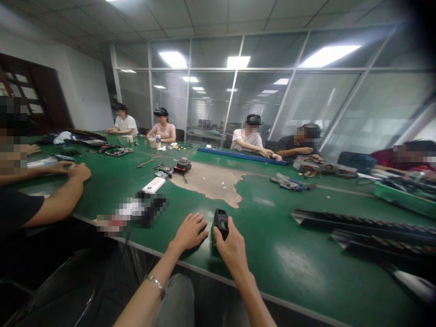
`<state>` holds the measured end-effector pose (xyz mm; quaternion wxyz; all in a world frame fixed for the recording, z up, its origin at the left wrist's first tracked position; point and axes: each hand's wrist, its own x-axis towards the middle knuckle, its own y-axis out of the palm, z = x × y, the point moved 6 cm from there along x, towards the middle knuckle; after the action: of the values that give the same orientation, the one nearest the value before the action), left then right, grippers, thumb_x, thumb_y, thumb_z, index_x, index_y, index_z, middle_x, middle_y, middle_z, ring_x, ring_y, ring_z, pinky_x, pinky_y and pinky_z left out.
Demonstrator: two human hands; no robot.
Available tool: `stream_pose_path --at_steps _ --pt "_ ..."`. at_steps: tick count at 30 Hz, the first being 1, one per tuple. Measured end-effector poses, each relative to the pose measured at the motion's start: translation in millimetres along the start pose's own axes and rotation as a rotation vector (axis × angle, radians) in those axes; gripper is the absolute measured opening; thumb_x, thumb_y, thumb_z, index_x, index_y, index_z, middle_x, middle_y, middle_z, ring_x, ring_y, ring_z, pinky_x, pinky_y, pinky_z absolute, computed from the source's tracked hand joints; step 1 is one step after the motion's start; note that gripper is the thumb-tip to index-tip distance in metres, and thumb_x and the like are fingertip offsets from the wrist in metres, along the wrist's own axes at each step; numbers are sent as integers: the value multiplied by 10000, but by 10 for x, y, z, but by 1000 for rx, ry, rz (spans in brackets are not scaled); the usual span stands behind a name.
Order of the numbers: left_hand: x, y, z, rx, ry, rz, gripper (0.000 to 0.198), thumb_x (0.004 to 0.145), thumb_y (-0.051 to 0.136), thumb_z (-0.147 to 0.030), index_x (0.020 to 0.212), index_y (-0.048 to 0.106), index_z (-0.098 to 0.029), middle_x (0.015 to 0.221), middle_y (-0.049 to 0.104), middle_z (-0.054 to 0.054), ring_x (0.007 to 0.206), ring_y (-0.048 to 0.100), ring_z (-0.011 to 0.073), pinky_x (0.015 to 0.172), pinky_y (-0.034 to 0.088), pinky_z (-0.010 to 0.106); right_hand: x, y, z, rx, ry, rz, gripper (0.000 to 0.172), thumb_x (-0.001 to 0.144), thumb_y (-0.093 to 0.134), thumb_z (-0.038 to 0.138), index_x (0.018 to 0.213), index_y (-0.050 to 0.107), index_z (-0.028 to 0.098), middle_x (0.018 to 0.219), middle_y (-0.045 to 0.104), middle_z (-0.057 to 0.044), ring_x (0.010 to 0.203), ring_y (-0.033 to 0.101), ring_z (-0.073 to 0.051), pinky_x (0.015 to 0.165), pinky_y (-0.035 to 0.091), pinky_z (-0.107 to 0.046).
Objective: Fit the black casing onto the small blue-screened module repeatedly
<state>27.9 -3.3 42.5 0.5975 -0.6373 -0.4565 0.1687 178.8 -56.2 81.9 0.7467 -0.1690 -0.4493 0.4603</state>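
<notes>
Near the front edge of the green table (pixel 265 268), my right hand (pixel 235 247) grips a small black boxy device (pixel 221 217) with a bit of green board at its side. Its exact kind cannot be made out. My left hand (pixel 192 231) lies palm down on the tabletop just left of the device, apart from it, fingers stretched out and holding nothing. Beyond both hands, a bare brown patch (pixel 211 181) shows in the green surface. A dark orange-and-black unit (pixel 183 166) stands at its far left edge.
A white power-bank-like block (pixel 154 185) lies left of the patch. Pliers-like tools (pixel 289 182) lie at the right, behind long black strips (pixel 340 225). A green basket (pixel 402 200) stands far right. Co-workers sit around the table; one person's forearm (pixel 64 195) rests at the left.
</notes>
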Motion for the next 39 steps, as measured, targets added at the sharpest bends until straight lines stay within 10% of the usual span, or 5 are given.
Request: stream_pose_path --at_steps 14,22,31,39 --pt "23 4 28 2 2 29 458 962 354 -487 1360 454 -284 1462 415 59 1377 320 258 1139 210 475 -96 162 50 -149 -6 27 625 867 482 382 1369 388 22 1248 568 -265 1120 588 -330 931 458 -431" --pt "34 -2 17 33 -3 32 456 978 314 -444 1364 441 -238 1450 430 77 1379 315 250 1141 207 467 -262 354 -62 12 -89 9 715 854 506 429 1454 282 111 1498 291 -208 1388 277 -330 1053 361 -500" --pt "52 43 28 47 1 40 450 977 323 -403 1384 409 -235 1459 418 77 1386 303 245 1145 207 466 -317 477 50 79 -19 -25 684 873 491 424 1446 303 99 1494 269 -232 1399 236 -355 1058 338 -534" --pt "54 21 14 39 13 38 426 965 352 -363 1363 435 -234 1463 410 74 1385 300 247 1150 208 460 -300 481 14 -21 77 8 675 863 503 449 1414 372 81 1326 511 -232 1229 489 -348 990 412 -480"
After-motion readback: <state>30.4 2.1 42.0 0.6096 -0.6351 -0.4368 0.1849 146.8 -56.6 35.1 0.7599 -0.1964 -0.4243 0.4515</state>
